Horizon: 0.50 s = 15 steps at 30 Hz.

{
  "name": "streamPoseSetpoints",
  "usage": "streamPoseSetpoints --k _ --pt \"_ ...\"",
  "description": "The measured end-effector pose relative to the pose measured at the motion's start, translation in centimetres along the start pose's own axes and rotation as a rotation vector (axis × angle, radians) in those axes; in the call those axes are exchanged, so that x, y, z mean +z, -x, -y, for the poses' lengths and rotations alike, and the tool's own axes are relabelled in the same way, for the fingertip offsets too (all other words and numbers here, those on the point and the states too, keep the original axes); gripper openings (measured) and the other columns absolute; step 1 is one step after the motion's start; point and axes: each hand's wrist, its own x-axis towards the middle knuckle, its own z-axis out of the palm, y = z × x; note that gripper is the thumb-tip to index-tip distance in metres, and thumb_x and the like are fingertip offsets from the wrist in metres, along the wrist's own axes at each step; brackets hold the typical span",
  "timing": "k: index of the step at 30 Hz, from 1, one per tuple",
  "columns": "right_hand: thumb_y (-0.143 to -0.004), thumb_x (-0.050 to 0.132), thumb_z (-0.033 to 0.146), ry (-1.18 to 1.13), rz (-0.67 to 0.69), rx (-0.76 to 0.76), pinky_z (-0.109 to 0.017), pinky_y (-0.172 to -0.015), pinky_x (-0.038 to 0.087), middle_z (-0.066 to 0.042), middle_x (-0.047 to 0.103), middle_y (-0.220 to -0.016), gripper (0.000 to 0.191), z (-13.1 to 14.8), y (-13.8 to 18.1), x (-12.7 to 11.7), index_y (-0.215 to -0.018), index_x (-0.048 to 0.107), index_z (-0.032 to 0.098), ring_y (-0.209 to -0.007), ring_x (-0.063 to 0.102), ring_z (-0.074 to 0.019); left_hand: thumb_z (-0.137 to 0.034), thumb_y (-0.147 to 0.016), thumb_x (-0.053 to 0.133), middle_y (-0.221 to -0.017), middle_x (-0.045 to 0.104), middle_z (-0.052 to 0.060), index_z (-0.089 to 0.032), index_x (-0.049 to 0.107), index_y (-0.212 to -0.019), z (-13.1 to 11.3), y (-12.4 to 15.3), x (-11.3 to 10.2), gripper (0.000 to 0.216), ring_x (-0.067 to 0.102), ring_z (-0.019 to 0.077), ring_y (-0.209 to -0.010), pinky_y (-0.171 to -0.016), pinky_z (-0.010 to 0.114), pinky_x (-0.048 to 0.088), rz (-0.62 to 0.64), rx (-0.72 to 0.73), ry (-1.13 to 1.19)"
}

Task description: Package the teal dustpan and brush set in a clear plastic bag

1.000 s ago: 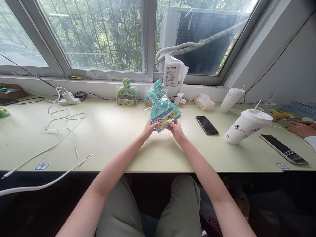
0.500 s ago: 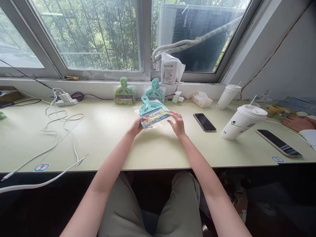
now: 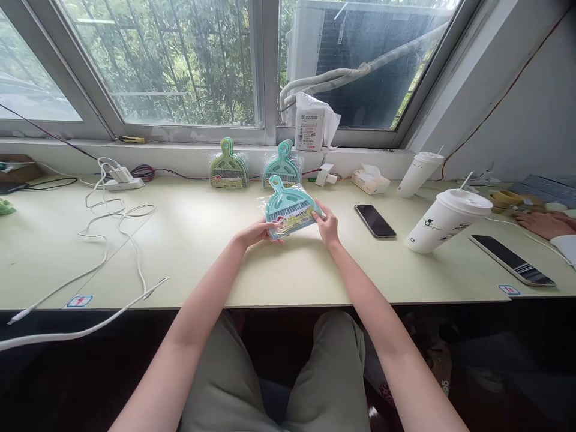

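Between my two hands is a turquoise dustpan and brush set in clear plastic wrap, tilted, its handle pointing up and away from me. My left hand grips its lower left corner, with fingers partly hidden beneath it. On the opposite side, my right hand pinches the right edge of the pack. Behind it, a stack of turquoise dustpan sets leans against the wall under the sill. A stack of green dustpan sets stands just left of that one.
To the right lie a black phone, a large white cup with a straw, and a second phone. Another person's hand rests at the far right. White cables sprawl across the left. A tissue pack sits near the wall.
The held dustpan set has shifted slightly right and towards me. My right hand, which had fingers spread at its edge, has closed on the right side.
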Motion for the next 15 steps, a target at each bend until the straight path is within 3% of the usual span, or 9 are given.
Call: streamPoseSetpoints --k 2,4,7,9,11,15 --pt "-0.064 0.073 0.024 -0.081 0.065 0.168 -0.036 -0.082 0.055 0.000 0.070 -0.102 0.053 -0.7 -0.3 -0.1 -0.116 0.062 0.027 -0.086 0.065 -0.0159 -0.033 -0.066 0.074 -0.108 0.066 0.014 -0.020 0.050 -0.124 -0.2 0.2 -0.3 0.064 0.069 0.0259 -0.080 -0.070 0.039 0.059 -0.002 -0.018 -0.029" --pt "-0.061 0.074 0.022 -0.106 0.117 0.293 -0.037 -0.076 0.057 0.001 0.072 -0.085 0.054 -1.1 -0.6 -0.4 -0.113 0.062 0.021 -0.074 0.065 -0.0150 -0.042 -0.067 0.073 -0.107 0.067 0.015 -0.020 0.051 -0.124 -0.4 0.3 -0.7 0.065 0.069 0.0228 -0.073 -0.066 0.035 0.058 -0.024 -0.017 -0.061" --pt "-0.060 0.074 0.024 -0.097 0.087 0.329 -0.035 -0.072 0.057 -0.002 0.072 -0.083 0.039 -1.3 -0.8 -0.7 -0.097 0.067 0.015 -0.070 0.065 -0.0153 -0.054 -0.071 0.066 -0.106 0.067 0.013 -0.023 0.045 -0.129 -0.6 0.4 -0.9 0.069 0.069 0.0203 -0.071 -0.068 0.034 0.056 -0.064 0.072 -0.126" --pt "-0.059 0.075 0.027 -0.090 0.023 0.300 -0.033 -0.069 0.056 -0.003 0.072 -0.084 0.036 -1.3 -0.8 -0.8 -0.092 0.066 0.016 -0.071 0.065 -0.0158 -0.052 -0.068 0.070 -0.104 0.068 0.011 -0.025 0.043 -0.130 -0.4 0.1 -0.9 0.073 0.069 0.0203 -0.073 -0.069 0.033 0.055 -0.126 0.146 -0.215" --pt "-0.056 0.077 0.029 -0.052 0.003 0.276 -0.032 -0.065 0.056 -0.002 0.072 -0.081 0.038 -1.4 -0.8 -0.4 -0.090 0.064 0.017 -0.070 0.065 -0.0163 -0.047 -0.066 0.073 -0.098 0.069 0.010 -0.022 0.049 -0.124 0.0 -0.5 -1.1 0.067 0.068 0.0199 -0.072 -0.069 0.032 0.052 -0.246 0.193 -0.329" --pt "-0.055 0.078 0.033 0.086 0.058 0.163 -0.032 -0.063 0.054 -0.002 0.069 -0.076 0.038 -1.6 -1.2 2.3 -0.084 0.059 0.019 -0.068 0.063 -0.0170 -0.044 -0.077 0.060 -0.089 0.069 0.009 -0.018 0.065 -0.097 0.5 -1.7 -3.6 0.033 0.066 0.0228 -0.077 -0.072 0.032 0.048 -0.612 0.202 -0.633"
